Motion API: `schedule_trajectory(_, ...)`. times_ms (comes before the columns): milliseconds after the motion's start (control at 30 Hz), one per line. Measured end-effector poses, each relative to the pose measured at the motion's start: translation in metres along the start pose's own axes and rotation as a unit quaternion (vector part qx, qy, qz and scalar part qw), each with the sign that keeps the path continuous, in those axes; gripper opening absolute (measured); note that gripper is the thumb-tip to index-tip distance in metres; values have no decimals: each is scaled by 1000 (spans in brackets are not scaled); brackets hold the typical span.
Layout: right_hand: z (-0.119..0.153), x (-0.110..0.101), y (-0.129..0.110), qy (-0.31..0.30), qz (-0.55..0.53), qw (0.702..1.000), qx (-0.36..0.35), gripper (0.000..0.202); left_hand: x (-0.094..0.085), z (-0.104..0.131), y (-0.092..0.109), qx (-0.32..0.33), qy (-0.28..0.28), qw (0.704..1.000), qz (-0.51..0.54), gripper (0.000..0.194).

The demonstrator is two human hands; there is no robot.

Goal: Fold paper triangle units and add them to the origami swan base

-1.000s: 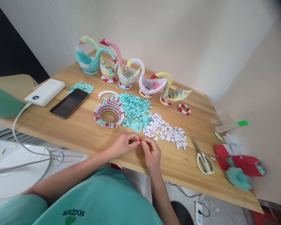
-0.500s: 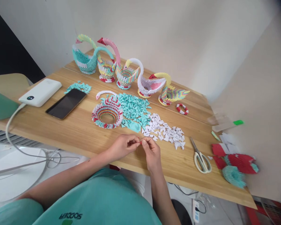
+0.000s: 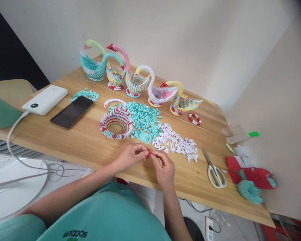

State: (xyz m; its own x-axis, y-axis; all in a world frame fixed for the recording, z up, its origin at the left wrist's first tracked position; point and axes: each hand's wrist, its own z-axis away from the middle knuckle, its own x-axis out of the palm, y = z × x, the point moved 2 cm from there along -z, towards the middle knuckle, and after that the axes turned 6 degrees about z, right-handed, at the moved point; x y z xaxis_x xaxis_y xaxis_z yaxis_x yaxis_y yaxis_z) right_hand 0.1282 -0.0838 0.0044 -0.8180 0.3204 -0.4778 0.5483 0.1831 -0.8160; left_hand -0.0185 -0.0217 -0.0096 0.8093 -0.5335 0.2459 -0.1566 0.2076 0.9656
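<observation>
A small red paper piece (image 3: 148,153) is pinched between the fingertips of both hands, above the front part of the wooden table. My left hand (image 3: 132,156) grips it from the left, and my right hand (image 3: 163,165) holds its other side. Just beyond my hands lie a pile of white folded paper pieces (image 3: 177,142) and a pile of turquoise ones (image 3: 144,115). A round red, white and turquoise paper basket (image 3: 116,124) rests behind my left hand, with a curved white paper neck (image 3: 115,100) behind it.
Several paper swans (image 3: 137,83) stand along the back. A phone (image 3: 72,112) and a white power bank (image 3: 45,99) lie at left. At right are scissors (image 3: 215,174), a red-and-white ring (image 3: 195,119) and red and turquoise paper parts (image 3: 257,177).
The fingertips have shifted slightly, and more of the red paper piece shows between them. My right hand has moved a little to the right. The view has shifted slightly.
</observation>
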Motion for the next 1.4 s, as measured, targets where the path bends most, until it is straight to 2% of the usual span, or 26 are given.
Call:
schedule_trajectory(133,0,-3,-6,23,61,988,-141,26,-3,0,0,-41,-51,995,79,44)
schedule_trajectory(267,2,-9,-9,27,80,980,-178,34,-2,4,1,-50,-61,993,93,43)
schedule_trajectory(367,5,-13,-9,8,49,992,-116,31,0,10,6,-23,-38,998,38,38)
schedule_trajectory(467,8,-16,-8,-14,-2,1000,-13,25,1,16,17,61,-14,995,-84,26)
schedule_trajectory(600,8,-16,-11,-46,-24,998,25,12,2,22,28,199,-3,949,-246,20)
schedule_trajectory(700,7,-15,-12,-45,-32,998,28,9,1,24,26,248,4,920,-302,21)
schedule_trajectory(900,9,-13,-12,-41,-25,998,33,8,1,27,24,252,7,915,-317,22)
schedule_trajectory(1033,9,-10,-12,-50,-49,997,40,9,4,29,28,247,13,922,-297,17)
schedule_trajectory(1133,9,-6,-8,-48,-112,989,83,10,7,30,27,235,27,936,-262,18)
schedule_trajectory(1267,11,8,0,-35,-211,965,153,17,5,31,23,228,59,946,-222,21)
schedule_trajectory(1400,13,24,2,-38,-295,938,177,24,2,36,20,224,66,947,-222,27)
